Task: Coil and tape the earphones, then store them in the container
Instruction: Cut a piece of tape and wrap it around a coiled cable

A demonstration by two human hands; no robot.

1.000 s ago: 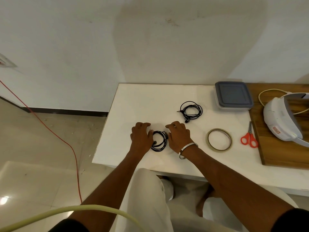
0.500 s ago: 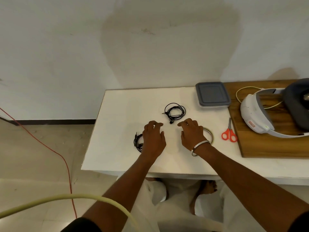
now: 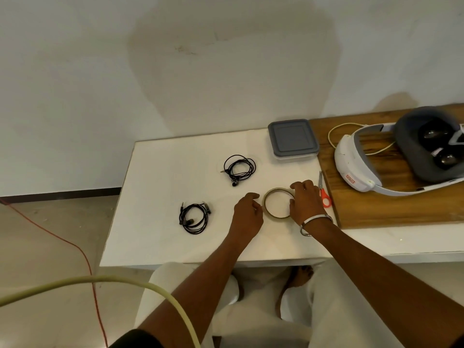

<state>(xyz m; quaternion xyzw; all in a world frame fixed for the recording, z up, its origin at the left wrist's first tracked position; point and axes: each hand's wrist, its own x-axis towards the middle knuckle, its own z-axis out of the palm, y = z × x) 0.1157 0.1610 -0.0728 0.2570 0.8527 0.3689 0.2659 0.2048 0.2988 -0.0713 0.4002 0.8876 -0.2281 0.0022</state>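
Observation:
Two coiled black earphones lie on the white table [image 3: 163,172]: one coil [image 3: 193,218] near the front left, the other coil [image 3: 239,168] farther back. A thin ring of tape [image 3: 276,189] lies flat to the right of them. My right hand [image 3: 305,200] grips the ring's right rim, fingers over the outside and thumb at the inner edge. My left hand [image 3: 247,214] hovers at the ring's left rim with loosely curled fingers and holds nothing. The container [image 3: 292,139], clear with a grey lid on, sits at the table's back right.
Red-handled scissors [image 3: 325,197] lie just right of my right hand, against a wooden board [image 3: 391,209] that carries a white headset [image 3: 356,169] and a yellowish cable. A pale hose and a red wire run across the floor at the left.
Both hands left the front earphone coil and moved right to the tape ring. The right hand, which was over the ring, now grips its rim. My view swung right.

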